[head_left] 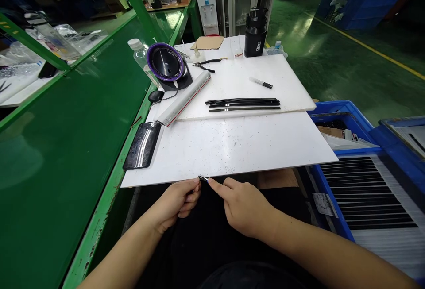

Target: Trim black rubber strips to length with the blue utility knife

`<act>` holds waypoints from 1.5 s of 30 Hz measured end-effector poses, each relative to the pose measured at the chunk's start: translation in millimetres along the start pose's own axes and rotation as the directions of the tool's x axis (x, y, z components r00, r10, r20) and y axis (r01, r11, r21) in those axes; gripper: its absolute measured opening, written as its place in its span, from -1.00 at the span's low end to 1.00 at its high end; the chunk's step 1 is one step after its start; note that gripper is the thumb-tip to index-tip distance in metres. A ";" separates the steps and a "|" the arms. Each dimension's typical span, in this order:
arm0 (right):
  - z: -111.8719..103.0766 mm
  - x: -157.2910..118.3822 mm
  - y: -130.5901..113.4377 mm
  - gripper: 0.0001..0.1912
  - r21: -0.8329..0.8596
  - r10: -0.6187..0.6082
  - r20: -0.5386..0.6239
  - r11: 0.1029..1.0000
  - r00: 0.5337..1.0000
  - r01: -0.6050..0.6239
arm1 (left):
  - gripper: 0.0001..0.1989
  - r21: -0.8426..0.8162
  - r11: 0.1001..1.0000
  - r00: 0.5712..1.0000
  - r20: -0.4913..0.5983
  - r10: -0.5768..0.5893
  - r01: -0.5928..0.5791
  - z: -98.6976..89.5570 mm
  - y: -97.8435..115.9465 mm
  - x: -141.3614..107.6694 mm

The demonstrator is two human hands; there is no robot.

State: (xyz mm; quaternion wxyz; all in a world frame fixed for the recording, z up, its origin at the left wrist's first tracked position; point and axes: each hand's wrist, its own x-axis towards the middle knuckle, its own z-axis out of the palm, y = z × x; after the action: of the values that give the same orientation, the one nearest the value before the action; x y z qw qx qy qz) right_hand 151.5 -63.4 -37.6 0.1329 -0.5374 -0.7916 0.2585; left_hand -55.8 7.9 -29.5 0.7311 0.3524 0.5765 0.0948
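Observation:
At the front edge of the white table [239,147], my left hand [181,200] has its thumb and fingers pinched on the end of a small dark piece [203,179]. My right hand [244,205] is closed, with its index finger stretched to the other end of that piece; what its curled fingers hold is hidden. Several thin black strips [244,102] lie side by side on the white board [282,76] beyond the hands. A marker-like tool [262,82] rests behind the strips.
A long white box [186,98], a black tablet [142,145], a purple-rimmed fan [166,62], pliers [209,63] and a black bottle [255,34] surround the work surface. Blue bins [345,107] with more strips [368,191] stand right; a green rail [99,218] runs left.

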 end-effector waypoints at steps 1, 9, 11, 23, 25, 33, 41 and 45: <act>0.9 -0.4 -0.6 -0.33 -0.053 -0.013 0.001 0.999 1.000 0.013 | -0.55 0.002 1.000 1.000 -0.002 0.000 0.000 -0.3 -0.2 0.2; 7.3 -0.9 4.2 -0.31 -0.115 -0.035 -0.020 0.993 0.999 0.033 | -0.56 -0.026 1.000 1.000 0.002 0.009 -0.009 1.9 -2.9 -2.7; 5.8 -2.1 8.1 -0.36 0.072 0.001 -0.086 0.997 0.996 0.005 | -0.56 0.004 0.999 0.999 -0.019 0.051 -0.051 6.8 -6.1 -5.9; 2.9 -2.3 3.8 -0.35 0.267 0.079 -0.113 0.963 0.990 -0.046 | -0.66 -0.185 0.980 0.991 -0.128 0.044 -0.068 10.8 -8.4 -5.2; 2.0 -1.6 2.6 -0.36 0.265 0.080 -0.099 0.963 0.992 -0.052 | -0.68 -0.187 0.979 0.990 -0.128 0.054 -0.078 10.1 -9.1 -3.3; -0.5 -0.7 0.5 -0.36 0.231 0.065 -0.060 0.972 0.996 -0.049 | -0.73 -0.199 0.975 0.994 -0.076 0.082 -0.095 11.5 -11.9 -3.5; -4.5 -0.2 -1.0 -0.36 0.237 0.066 -0.032 0.970 0.997 -0.057 | -0.71 -0.087 0.995 0.998 -0.055 0.037 -0.042 7.5 -3.8 -4.7; -6.0 0.7 0.4 -0.35 0.210 0.048 -0.016 0.977 0.999 -0.044 | -0.67 -0.037 0.999 0.999 -0.049 0.023 -0.025 5.2 0.1 -4.8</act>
State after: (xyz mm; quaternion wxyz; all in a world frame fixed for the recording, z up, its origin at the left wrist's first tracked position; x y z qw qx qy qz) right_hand 154.4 -61.0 -32.8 0.1913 -0.5415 -0.7458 0.3376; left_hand -52.6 3.2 -25.3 0.7220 0.3429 0.5882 0.1229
